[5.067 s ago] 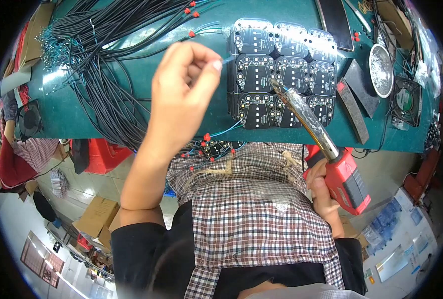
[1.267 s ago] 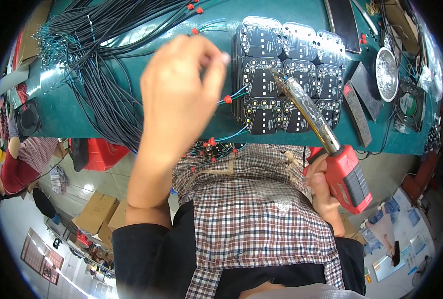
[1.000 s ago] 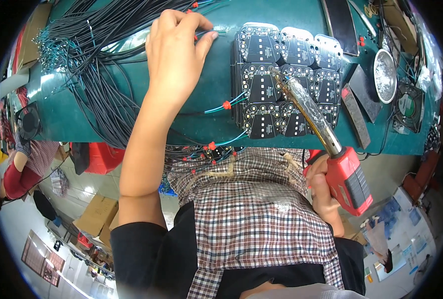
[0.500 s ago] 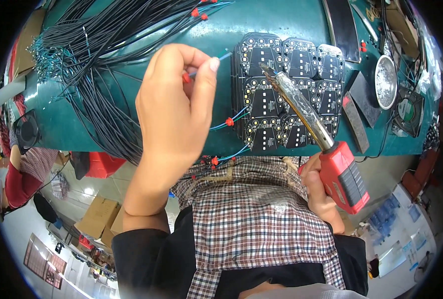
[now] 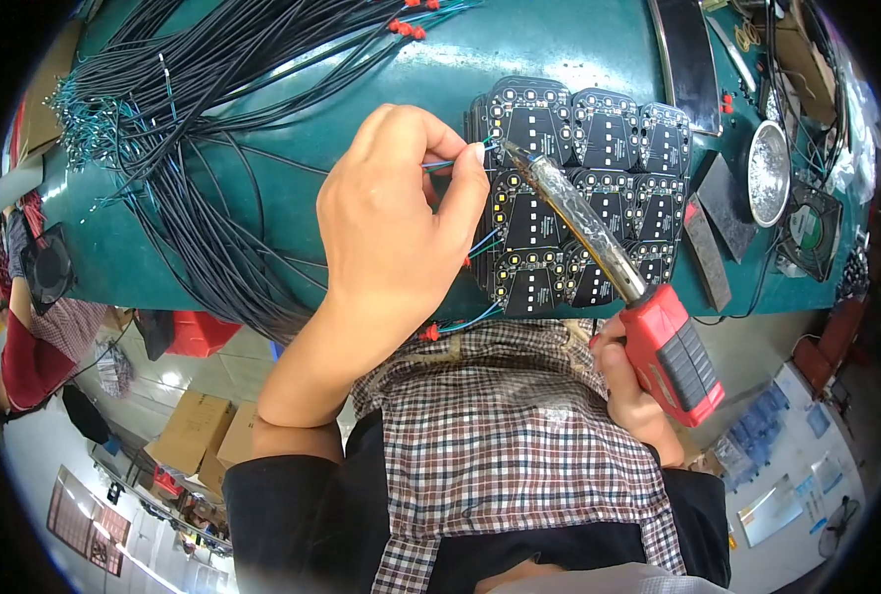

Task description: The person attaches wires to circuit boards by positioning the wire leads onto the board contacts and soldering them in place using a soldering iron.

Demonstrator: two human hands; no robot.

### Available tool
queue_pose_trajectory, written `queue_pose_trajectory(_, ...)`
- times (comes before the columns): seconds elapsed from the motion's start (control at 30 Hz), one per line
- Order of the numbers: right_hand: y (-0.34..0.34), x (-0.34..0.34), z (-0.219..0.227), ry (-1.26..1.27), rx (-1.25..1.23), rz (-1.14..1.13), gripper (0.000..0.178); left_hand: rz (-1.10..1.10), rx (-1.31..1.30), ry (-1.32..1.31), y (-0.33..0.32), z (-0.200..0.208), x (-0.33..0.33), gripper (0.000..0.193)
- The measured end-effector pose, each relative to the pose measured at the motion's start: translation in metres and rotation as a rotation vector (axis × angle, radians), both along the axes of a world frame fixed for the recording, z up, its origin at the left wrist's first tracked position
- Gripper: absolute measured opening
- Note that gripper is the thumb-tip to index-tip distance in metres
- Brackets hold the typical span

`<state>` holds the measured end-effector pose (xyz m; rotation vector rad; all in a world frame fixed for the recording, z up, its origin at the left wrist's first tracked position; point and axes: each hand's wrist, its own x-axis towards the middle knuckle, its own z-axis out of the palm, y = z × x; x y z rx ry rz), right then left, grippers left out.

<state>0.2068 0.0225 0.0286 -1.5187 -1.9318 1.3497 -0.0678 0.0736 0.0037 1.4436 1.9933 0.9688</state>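
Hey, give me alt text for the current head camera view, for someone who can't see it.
A person's left hand pinches thin wires at the left edge of a grid of black circuit boards, while the right hand holds a red-handled soldering iron, its tip close to the wire ends. Black cables spread across the green table at upper left.
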Motion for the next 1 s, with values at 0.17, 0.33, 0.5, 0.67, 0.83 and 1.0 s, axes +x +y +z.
queue_pose_trajectory(0.17, 0.0021, -0.0020, -0.0015, 0.011, -0.004, 0.031, 0.028, 0.011, 0.004, 0.023, -0.0001, 0.0002, 0.0001, 0.015)
queue_pose_trajectory(0.33, 0.0022, -0.0038, -0.0034, -0.019, -0.004, 0.035, 0.029, 0.015, 0.016, 0.053, -0.0003, -0.0007, 0.0013, 0.016)
queue_pose_trajectory(0.5, 0.0009, -0.0028, -0.0041, -0.007, -0.031, 0.007, 0.029, 0.016, 0.031, 0.073, 0.0001, -0.0016, 0.0024, 0.017)
queue_pose_trajectory(0.67, 0.0034, -0.0031, 0.0034, -0.010, -0.018, 0.022, 0.028, 0.017, 0.039, 0.085, 0.0000, -0.0012, 0.0025, 0.018)
queue_pose_trajectory(0.83, 0.0031, 0.0042, 0.0011, 0.024, -0.031, 0.003, 0.025, 0.022, 0.029, 0.085, -0.0007, 0.0004, 0.0030, 0.018)
queue_pose_trajectory(1.0, -0.0042, 0.0029, 0.0038, 0.005, -0.056, -0.073, 0.025, -0.023, 0.156, 0.030, -0.0012, 0.0006, -0.0026, 0.015)
